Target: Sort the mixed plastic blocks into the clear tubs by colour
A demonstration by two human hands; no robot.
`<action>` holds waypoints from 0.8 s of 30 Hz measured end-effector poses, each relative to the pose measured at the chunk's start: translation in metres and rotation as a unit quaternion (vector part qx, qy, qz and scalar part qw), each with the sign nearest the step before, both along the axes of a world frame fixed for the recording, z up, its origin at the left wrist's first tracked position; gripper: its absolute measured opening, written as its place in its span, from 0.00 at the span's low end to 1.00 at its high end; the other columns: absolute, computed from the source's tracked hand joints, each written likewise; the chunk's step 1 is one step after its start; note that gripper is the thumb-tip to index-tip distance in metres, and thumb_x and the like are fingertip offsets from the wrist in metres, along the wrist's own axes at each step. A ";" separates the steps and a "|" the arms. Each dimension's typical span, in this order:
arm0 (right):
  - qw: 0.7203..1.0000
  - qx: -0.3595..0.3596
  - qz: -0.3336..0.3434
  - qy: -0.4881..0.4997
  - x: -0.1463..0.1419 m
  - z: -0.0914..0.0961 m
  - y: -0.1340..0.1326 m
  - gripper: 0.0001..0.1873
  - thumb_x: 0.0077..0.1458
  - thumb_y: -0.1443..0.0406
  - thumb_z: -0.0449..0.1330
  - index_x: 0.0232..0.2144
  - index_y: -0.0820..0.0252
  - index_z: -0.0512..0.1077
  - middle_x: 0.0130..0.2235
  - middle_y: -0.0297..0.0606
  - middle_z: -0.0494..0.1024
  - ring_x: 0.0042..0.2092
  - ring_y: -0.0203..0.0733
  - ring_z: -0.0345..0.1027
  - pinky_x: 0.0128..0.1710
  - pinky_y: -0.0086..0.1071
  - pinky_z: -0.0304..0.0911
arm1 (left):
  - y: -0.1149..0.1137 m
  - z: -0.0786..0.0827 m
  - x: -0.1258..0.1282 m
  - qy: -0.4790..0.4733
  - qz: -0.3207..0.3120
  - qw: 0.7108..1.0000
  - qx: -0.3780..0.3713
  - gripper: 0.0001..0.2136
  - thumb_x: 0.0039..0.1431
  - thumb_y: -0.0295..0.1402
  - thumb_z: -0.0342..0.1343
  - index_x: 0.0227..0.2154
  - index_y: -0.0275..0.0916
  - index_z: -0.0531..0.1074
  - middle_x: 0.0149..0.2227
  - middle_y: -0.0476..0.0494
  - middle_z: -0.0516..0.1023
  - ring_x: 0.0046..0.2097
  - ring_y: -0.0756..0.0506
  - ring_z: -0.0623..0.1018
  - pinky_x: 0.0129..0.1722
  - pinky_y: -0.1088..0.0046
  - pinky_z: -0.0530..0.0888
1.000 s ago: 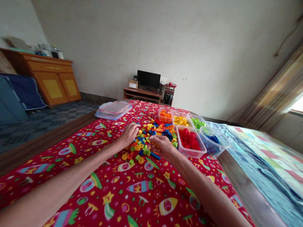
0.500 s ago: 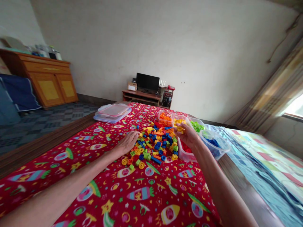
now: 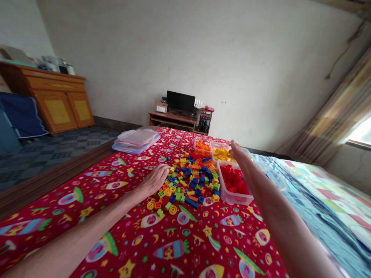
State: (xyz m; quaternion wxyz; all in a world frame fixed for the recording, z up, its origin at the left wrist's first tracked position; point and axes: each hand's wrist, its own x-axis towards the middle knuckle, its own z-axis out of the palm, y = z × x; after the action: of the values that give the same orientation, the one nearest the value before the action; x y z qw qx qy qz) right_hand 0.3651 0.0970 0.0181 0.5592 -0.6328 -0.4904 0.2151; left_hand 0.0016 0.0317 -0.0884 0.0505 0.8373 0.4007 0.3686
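Toy building bricks in several colours lie in a loose pile [image 3: 193, 181] on a red patterned cloth [image 3: 136, 239]. At the pile's left edge rests my left hand [image 3: 156, 179], knuckles up and fingers curled closed; what they hold, if anything, is hidden. My right hand [image 3: 238, 151] reaches over the right side of a clear box of yellow bricks [image 3: 222, 153], towards the box behind my forearm. Its fingers are mostly hidden. Nearer to me stands a clear box of red bricks [image 3: 234, 179], partly behind my right forearm.
A clear box of orange bricks [image 3: 202, 146] stands behind the pile. At the right is a round clear tub [image 3: 279, 179], mostly hidden by my forearm. Stacked lids [image 3: 136, 139] lie at the far left of the cloth. Blue bedding [image 3: 307, 200] is at the right.
My right hand has moved away and to the right, from in front of the yellow box to its right side. The red box now shows more. My left hand has shifted slightly left and down.
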 end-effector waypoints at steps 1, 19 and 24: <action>1.000 -0.015 -0.018 0.021 -0.001 0.003 0.001 0.18 0.58 0.52 0.48 0.33 0.60 0.66 0.22 0.30 0.63 0.21 0.34 0.58 0.22 0.29 0.61 | -0.001 0.001 0.000 -0.001 0.002 1.000 -0.005 0.19 0.65 0.39 0.32 0.41 0.39 0.68 0.43 0.40 0.72 0.49 0.43 0.72 0.54 0.61 0.70; 0.938 -0.044 0.322 0.121 -0.136 -0.012 -0.136 0.05 0.48 0.63 0.61 0.26 0.60 0.73 0.23 0.33 0.76 0.27 0.38 0.73 0.29 0.31 0.69 | -0.001 0.033 -0.008 -0.037 0.032 0.991 -0.125 0.18 0.58 0.42 0.43 0.38 0.37 0.73 0.43 0.39 0.78 0.45 0.42 0.76 0.46 0.66 0.73; 0.940 -0.076 0.316 0.108 -0.147 -0.019 -0.141 0.05 0.48 0.67 0.58 0.24 0.59 0.73 0.21 0.33 0.75 0.26 0.38 0.72 0.28 0.31 0.68 | 0.000 0.060 -0.016 0.039 0.005 0.994 -0.099 0.12 0.54 0.39 0.49 0.32 0.39 0.76 0.37 0.44 0.80 0.39 0.44 0.77 0.43 0.68 0.72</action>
State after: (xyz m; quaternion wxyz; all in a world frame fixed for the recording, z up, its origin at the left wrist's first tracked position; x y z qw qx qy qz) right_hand 0.2179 -0.0437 -0.0009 0.4628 -0.4590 -0.5835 0.4844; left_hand -0.0147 0.0318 -0.0283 0.1160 0.8401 0.4408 0.2943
